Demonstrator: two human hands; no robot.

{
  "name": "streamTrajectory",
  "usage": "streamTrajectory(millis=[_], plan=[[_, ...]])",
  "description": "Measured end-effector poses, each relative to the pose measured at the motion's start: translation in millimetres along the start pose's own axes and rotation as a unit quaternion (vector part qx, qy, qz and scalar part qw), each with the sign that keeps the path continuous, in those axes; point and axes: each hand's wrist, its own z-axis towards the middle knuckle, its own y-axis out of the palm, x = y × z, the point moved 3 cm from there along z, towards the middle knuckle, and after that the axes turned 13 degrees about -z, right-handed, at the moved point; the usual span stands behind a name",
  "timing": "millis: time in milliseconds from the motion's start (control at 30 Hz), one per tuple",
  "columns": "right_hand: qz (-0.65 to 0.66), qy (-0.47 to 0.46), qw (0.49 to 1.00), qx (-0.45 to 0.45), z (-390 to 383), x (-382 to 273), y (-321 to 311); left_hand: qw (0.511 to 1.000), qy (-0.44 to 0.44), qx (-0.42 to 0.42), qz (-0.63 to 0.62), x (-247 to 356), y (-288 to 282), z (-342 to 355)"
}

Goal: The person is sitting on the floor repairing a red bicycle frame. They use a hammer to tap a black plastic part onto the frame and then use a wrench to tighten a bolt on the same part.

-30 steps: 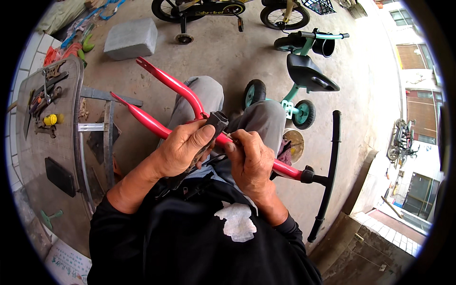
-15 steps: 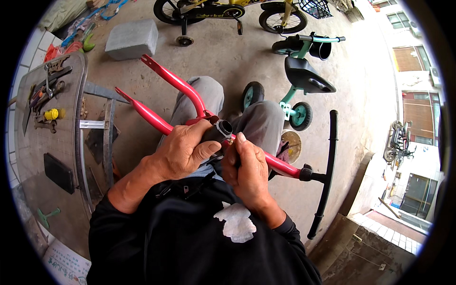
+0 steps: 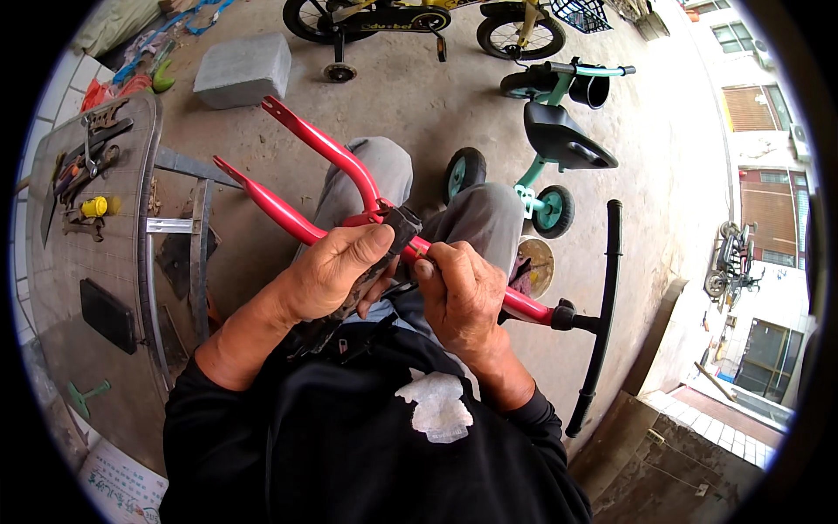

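A red fork point(image 3: 323, 157) with two prongs lies across my knees, its stem running right to a black T-shaped handlebar point(image 3: 608, 314). My left hand point(image 3: 327, 275) is wrapped round a dark, grimy, elongated black part point(image 3: 403, 229), held tilted over the stem. My right hand point(image 3: 463, 293) is closed in a pinch just right of that part, in front of the red stem. A tiny brass-coloured bit shows by its fingertips, but what the fingers grip is mostly hidden.
On the left, a worn table point(image 3: 113, 262) bears wrenches point(image 3: 90, 157), a yellow tape roll point(image 3: 93, 207) and a black flat case point(image 3: 108, 316). A teal tricycle point(image 3: 546, 153), a yellow bicycle point(image 3: 410, 22) and a grey block point(image 3: 243, 70) stand ahead. A round container point(image 3: 536, 266) sits by my right knee.
My left hand has turned the black part, so its round hollow end no longer faces up and more of its length shows. My right hand has shifted slightly right and down.
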Motion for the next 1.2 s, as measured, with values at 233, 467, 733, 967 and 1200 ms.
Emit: streamTrajectory(millis=[233,467,733,967,1200], plan=[[0.127,0.12,0.984,0.029,-7,-2,7,0.996,0.049,0.031,0.073,0,7,2],[0.605,0.52,0.583,-0.154,-16,-8,20,0.909,0.232,0.034,0.345,9,0,4],[0.583,0.469,0.643,-0.161,-14,6,22,1.0,0.02,0.014,-0.015,-11,-1,-10],[0.137,0.138,0.981,-0.018,-8,7,14,0.984,-0.058,0.024,-0.167,-9,-2,-16],[-0.001,0.017,1.0,0.015,-3,12,11,0.978,-0.091,-0.01,-0.188,-10,2,-12]])
